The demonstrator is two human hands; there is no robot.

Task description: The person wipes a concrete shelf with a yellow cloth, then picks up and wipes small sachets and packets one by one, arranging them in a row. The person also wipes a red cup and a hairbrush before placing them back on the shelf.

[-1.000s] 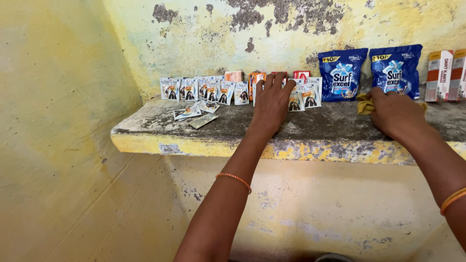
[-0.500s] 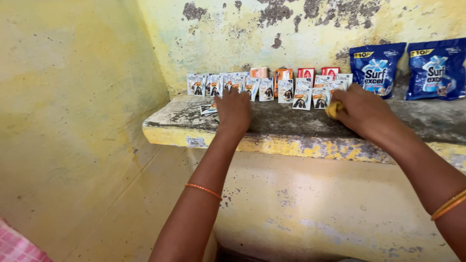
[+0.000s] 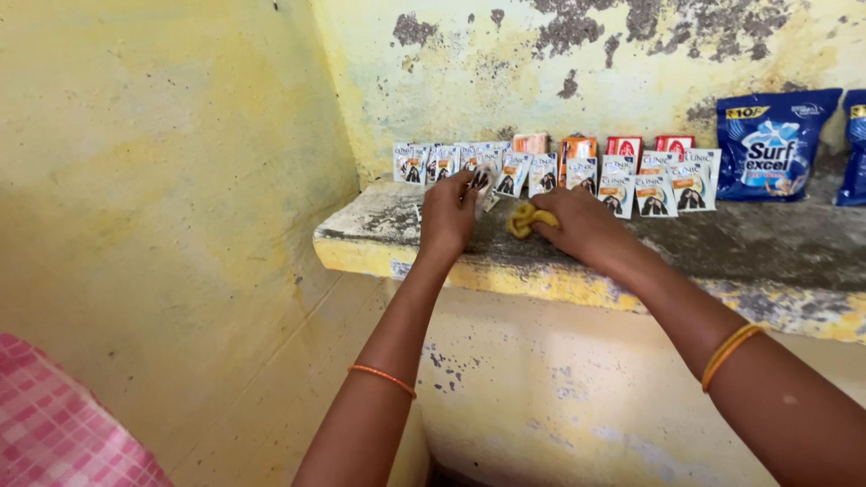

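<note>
- A small white sachet with a dark picture on its front [image 3: 482, 180] is pinched at the fingertips of the left hand [image 3: 446, 216], just left of the frame's centre; it is held tilted, just above the grey, stained stone shelf with a yellow painted edge [image 3: 722, 243].
- A crumpled yellow cloth [image 3: 528, 217] is gripped under the curled fingers of the right hand [image 3: 582, 225] and is pressed onto the shelf at the centre of the frame, just beside the left hand.
- A row of matching small white sachets [image 3: 631, 180] is seen leaning upright against the wall, running from the centre towards the right; each is flat, glossy and rectangular.
- Small orange and red packets [image 3: 622, 144] are stood behind that row.
- A larger blue pouch [image 3: 771, 144] is propped against the wall at the upper right.
- An orange bangle is worn on each wrist.
- The peeling yellow wall [image 3: 180, 180] fills the left of the frame, and pink checked fabric [image 3: 54, 424] is seen in the lower left corner.
</note>
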